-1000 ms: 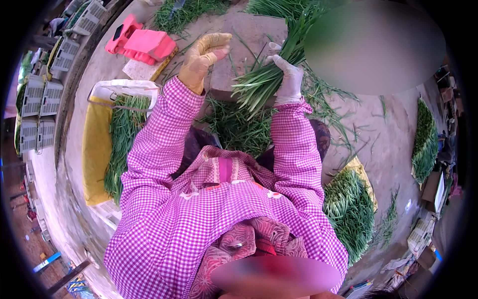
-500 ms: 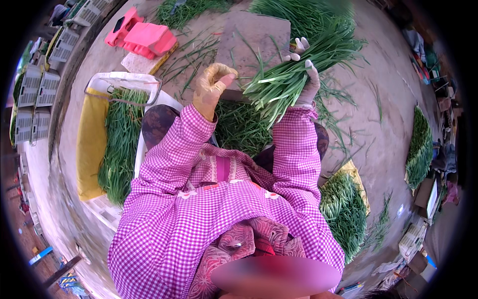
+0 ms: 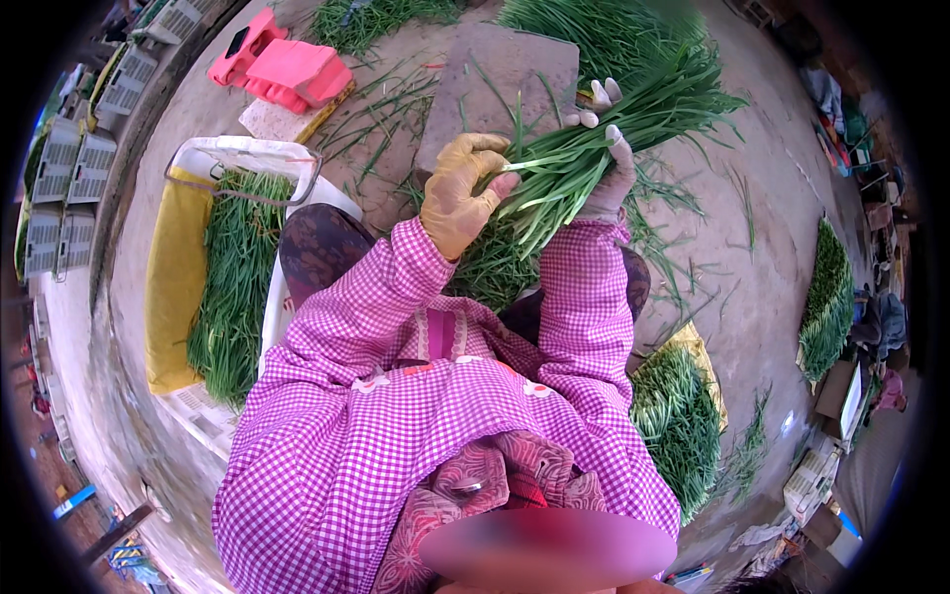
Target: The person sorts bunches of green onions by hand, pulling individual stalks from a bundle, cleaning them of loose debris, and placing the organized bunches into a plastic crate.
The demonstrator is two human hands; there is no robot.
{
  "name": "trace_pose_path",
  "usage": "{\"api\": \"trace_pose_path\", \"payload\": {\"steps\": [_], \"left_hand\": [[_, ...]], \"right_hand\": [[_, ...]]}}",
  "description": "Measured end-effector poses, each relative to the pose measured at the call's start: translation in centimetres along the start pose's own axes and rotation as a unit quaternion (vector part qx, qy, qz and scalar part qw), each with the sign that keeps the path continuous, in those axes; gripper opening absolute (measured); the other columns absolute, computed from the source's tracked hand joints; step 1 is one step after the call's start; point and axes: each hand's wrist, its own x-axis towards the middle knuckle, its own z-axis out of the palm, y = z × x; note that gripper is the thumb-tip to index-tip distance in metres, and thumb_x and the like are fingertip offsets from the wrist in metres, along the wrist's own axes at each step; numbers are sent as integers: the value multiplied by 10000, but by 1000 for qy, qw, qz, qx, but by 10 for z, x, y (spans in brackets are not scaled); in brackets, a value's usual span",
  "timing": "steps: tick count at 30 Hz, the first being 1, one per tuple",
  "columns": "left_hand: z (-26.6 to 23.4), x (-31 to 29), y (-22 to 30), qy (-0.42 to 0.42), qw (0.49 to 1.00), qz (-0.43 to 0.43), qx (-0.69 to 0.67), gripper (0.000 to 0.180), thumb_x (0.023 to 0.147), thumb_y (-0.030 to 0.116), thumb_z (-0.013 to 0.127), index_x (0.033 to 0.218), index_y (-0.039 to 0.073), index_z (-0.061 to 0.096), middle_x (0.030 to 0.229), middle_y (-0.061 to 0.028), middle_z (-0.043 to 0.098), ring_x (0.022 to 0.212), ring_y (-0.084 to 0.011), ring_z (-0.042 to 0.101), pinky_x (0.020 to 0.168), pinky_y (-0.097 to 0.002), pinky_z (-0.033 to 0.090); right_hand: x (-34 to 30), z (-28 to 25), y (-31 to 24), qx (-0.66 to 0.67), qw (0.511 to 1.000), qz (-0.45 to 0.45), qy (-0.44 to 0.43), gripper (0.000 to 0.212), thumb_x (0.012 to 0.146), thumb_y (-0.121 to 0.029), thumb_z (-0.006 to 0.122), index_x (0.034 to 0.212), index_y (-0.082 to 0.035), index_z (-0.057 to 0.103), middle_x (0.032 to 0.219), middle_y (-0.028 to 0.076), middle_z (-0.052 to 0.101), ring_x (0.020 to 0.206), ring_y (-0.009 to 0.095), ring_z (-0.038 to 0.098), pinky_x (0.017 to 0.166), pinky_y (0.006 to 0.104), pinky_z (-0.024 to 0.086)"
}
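A bunch of garlic chives (image 3: 643, 124), long green leaves with pale stem ends, lies across my right hand (image 3: 612, 163) in a whitish glove. Its fingers and thumb curl round the bunch, and the leaf tips point to the far right. My left hand (image 3: 465, 190), in a yellow glove, is at the pale ends. Its thumb and forefinger close on a stalk or two there. Below the bunch, between my knees, lies a heap of loose green leaves (image 3: 490, 265). A flat grey slab (image 3: 495, 74) with stray leaves sits just beyond my hands.
A white basket (image 3: 233, 150) with a yellow lining and chives stands at my left. Beyond it a pink object (image 3: 297, 74) rests on a pale block. A large chive pile (image 3: 604, 30) lies far right of the slab. More bundles (image 3: 683, 426) lie at my right.
My left hand has moved right to the pale ends of the bunch and closed on a stalk there. The bunch has shifted slightly right in my right hand.
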Motion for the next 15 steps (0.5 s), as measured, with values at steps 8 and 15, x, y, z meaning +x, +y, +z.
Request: {"api": "trace_pose_path", "payload": {"steps": [8, 15], "left_hand": [[-54, -9, -38, 48, 953, -189, -231, 100, 823, 55, 619, 911, 18, 648, 975, -50, 597, 992, -175, 541, 877, -305, 416], [-54, 1, 5, 54, 982, 62, 173, 353, 648, 33, 707, 971, 175, 698, 1107, -81, 586, 1044, -288, 533, 927, -394, 417]], "right_hand": [[5, -24, -36, 154, 986, -45, -48, 511, 832, -67, 525, 1316, -3, 374, 1133, 86, 580, 936, 149, 555, 916, 331, 458], [2, -23, -41, 201, 977, -47, -61, 477, 886, -93, 456, 1342, -8, 340, 1214, 96, 553, 997, 152, 528, 963, 344, 429]]}}
